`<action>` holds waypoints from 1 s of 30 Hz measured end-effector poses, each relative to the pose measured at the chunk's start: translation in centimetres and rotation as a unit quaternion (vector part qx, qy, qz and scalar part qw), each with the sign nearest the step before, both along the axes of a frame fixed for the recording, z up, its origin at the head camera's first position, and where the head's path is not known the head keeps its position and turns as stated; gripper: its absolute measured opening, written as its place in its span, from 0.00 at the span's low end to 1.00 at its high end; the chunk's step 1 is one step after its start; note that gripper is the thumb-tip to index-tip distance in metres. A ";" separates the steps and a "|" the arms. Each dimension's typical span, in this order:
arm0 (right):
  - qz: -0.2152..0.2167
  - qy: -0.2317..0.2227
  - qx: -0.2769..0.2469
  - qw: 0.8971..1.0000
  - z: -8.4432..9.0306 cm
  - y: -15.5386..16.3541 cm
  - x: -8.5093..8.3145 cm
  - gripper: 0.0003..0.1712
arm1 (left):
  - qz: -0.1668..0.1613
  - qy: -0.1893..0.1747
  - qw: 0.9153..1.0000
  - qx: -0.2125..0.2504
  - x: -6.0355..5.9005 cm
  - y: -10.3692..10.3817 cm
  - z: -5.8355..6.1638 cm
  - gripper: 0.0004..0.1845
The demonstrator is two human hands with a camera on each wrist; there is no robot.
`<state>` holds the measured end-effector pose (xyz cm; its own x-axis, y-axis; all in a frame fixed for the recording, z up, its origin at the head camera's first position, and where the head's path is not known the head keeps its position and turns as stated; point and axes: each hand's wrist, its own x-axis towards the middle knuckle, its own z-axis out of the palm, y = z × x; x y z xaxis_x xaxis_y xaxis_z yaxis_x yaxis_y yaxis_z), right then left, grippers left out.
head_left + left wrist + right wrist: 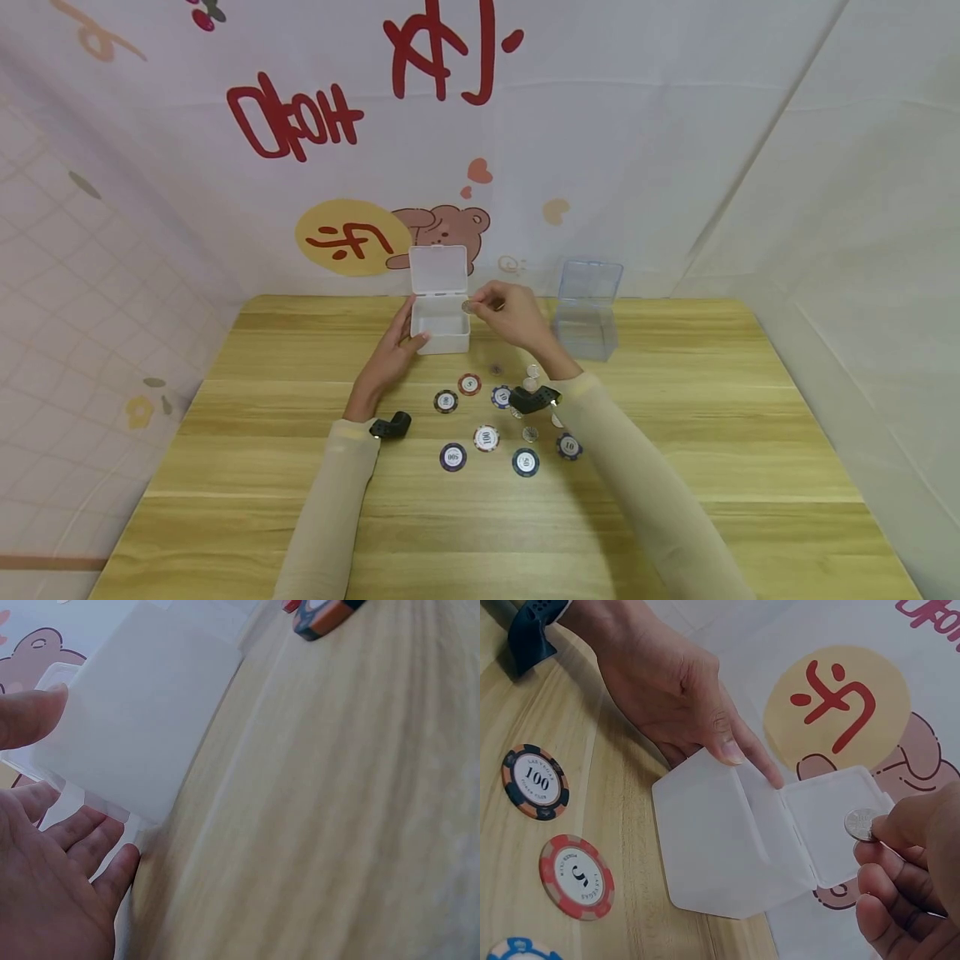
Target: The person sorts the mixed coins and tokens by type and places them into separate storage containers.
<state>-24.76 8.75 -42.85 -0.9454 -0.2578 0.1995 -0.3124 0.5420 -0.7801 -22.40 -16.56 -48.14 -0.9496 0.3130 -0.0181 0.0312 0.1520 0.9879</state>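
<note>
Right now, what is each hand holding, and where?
Right hand pinches a coin by its edge; left hand steadies the white box at its side.

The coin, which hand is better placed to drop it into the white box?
Right. The right hand already pinches the coin just above the open white box, while the left hand steadies that box's side.

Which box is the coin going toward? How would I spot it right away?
Look at the far edge of the wooden table, under the bear drawing on the wall. There stands a frosted white box, lid up, steadied by the left hand while the right hand pinches a silver coin over it. The clear box stands untouched to its right.
</note>
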 end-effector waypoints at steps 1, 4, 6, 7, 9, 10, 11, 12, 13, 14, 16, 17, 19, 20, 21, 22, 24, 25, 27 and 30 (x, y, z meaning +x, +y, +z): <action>0.001 0.000 0.000 1.000 0.0 -0.1 -0.1 0.07 | 0.000 0.000 1.000 -0.001 0.0 0.0 0.0 0.44; 0.003 0.003 0.006 1.000 0.0 -0.4 -0.4 0.07 | 0.001 0.003 1.000 -0.004 0.1 0.1 0.1 0.44; 0.003 0.005 0.008 1.000 -0.1 -0.6 -0.6 0.07 | 0.001 0.005 1.000 -0.005 0.2 0.1 0.2 0.44; 0.004 0.007 0.008 1.000 -0.1 -0.7 -0.7 0.07 | 0.001 0.004 1.000 -0.004 0.1 0.1 0.2 0.43; 0.006 0.007 0.010 1.000 -0.2 -0.9 -0.9 0.07 | 0.000 0.008 1.000 -0.004 0.1 0.0 0.3 0.43; 0.008 0.007 0.010 1.000 -0.3 -1.0 -1.0 0.07 | -0.001 0.008 1.000 -0.005 0.1 0.0 0.3 0.43; 0.009 0.008 0.011 1.000 -0.4 -1.1 -1.1 0.07 | -0.001 0.007 1.000 -0.004 0.1 0.0 0.2 0.43; 0.010 0.009 0.013 1.000 -0.5 -1.2 -1.3 0.07 | -0.001 0.006 1.000 -0.003 -0.1 0.0 0.0 0.43; 0.012 0.009 0.015 1.000 -0.6 -1.2 -1.4 0.07 | -0.001 0.006 1.000 -0.002 -0.2 -0.1 -0.3 0.43; 0.013 0.010 0.017 1.000 -0.7 -1.3 -1.5 0.07 | 0.002 0.005 1.000 -0.001 -0.4 -0.1 -0.6 0.43; 0.013 0.010 0.022 1.000 -0.9 -1.5 -1.6 0.07 | 0.004 0.005 1.000 0.000 -0.7 -0.2 -1.3 0.43; 0.013 0.009 0.025 1.000 -0.9 -1.6 -1.7 0.07 | 0.006 0.007 1.000 0.001 -0.9 -0.2 -1.7 0.43; 0.013 0.005 0.028 1.000 -1.0 -1.7 -1.8 0.08 | 0.008 0.013 1.000 0.003 -1.1 -0.3 -2.3 0.42; 0.013 0.003 0.029 0.999 -1.0 -1.7 -1.9 0.08 | 0.009 0.015 1.000 0.003 -1.2 -0.3 -2.4 0.42; 0.013 0.001 0.030 0.999 -1.0 -1.8 -1.9 0.08 | 0.009 0.018 1.000 0.002 -1.2 -0.3 -2.6 0.42; 0.014 0.000 0.032 0.999 -1.1 -1.8 -1.9 0.08 | 0.009 0.020 1.000 0.002 -1.2 -0.3 -2.7 0.42; 0.015 0.000 0.035 0.999 -1.2 -1.8 -2.0 0.07 | 0.009 0.024 1.000 0.000 -1.2 -0.3 -2.8 0.42; 0.016 0.001 0.035 0.999 -1.2 -1.8 -2.0 0.07 | 0.009 0.025 1.000 -0.001 -1.2 -0.3 -2.8 0.42; 0.019 0.002 0.037 0.999 -1.2 -1.8 -2.0 0.07 | 0.009 0.026 1.000 -0.003 -1.2 -0.3 -2.9 0.42; 0.022 0.000 0.035 0.999 -1.3 -1.7 -1.9 0.07 | 0.008 0.025 1.000 -0.001 -1.1 -0.2 -2.9 0.42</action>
<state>-26.70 7.10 -44.15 -0.9325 -0.3131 0.1802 -0.3381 0.5806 -0.7407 -23.55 -16.77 -51.03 -0.9539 0.2986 0.0297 0.0790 0.1543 0.9849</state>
